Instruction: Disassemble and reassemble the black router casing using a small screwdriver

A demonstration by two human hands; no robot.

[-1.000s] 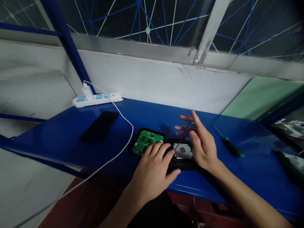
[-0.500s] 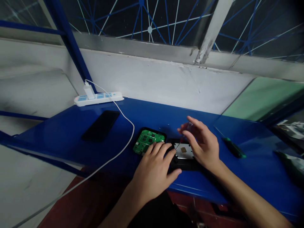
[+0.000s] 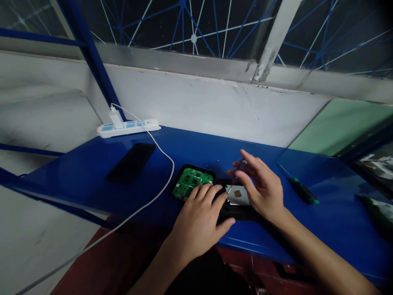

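Observation:
My right hand (image 3: 265,188) pinches the clear purplish handle of a small screwdriver (image 3: 242,167). Its thin shaft slants down to the left edge of a silver metal plate (image 3: 242,196), which has a brown square patch and is set in a black casing (image 3: 238,213). Fingers spread, my left hand (image 3: 199,217) lies at the casing's left side, its index fingertip close to the screwdriver tip. Whether it presses or only rests there I cannot tell. Just beyond its fingers is a green circuit board (image 3: 192,180) in a black shell, partly covered by them.
A green-handled screwdriver (image 3: 302,190) lies to the right on the blue table (image 3: 196,141). On the left are a black phone-like slab (image 3: 132,162) and a white power strip (image 3: 129,128) with a plugged-in charger. A white cable (image 3: 162,192) runs across the table's left part.
The screwdriver handle has turned slightly in my right hand, and the fingers have shifted a little. My left hand, the plate and the circuit board stay in place.

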